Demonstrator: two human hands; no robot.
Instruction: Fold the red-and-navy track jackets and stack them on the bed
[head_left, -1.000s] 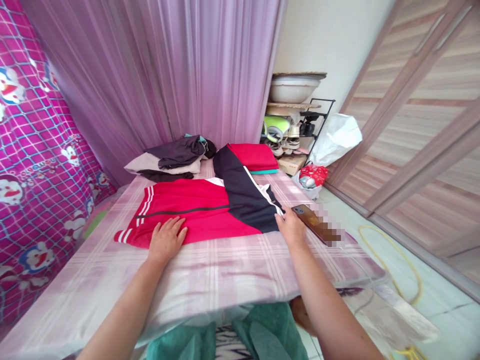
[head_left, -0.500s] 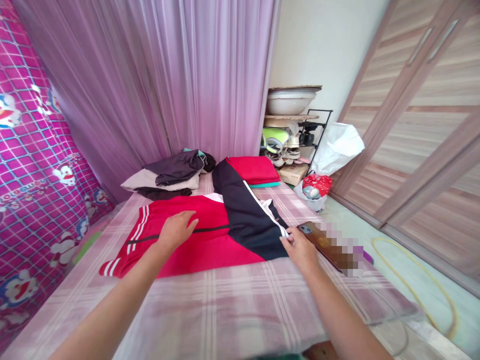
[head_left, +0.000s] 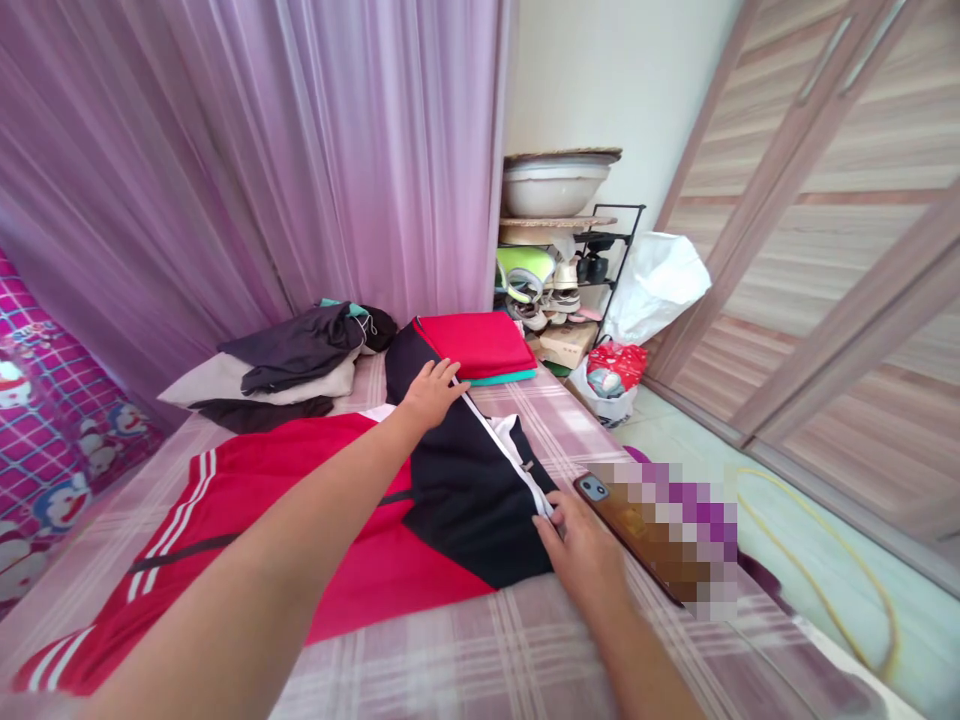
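A red and navy jacket with white stripes lies spread on the plaid bed cover. Its navy part has a white stripe along the folded right edge. My left hand is at the far end of the navy part, beside the white stripe, fingers apart and holding nothing. Closer to me, my right hand pinches the jacket by the near end of that striped edge. Behind the left hand sits a folded red garment on top of a teal one.
A phone, partly blurred out, lies right of my right hand. Dark and beige clothes are piled at the back left. Beyond the bed stand a shoe rack, a white bag and a wardrobe. A purple curtain hangs behind.
My left hand has moved from above the red part to the far navy part, to the right and away from me. The right hand still pinches the edge. The view has shifted closer.
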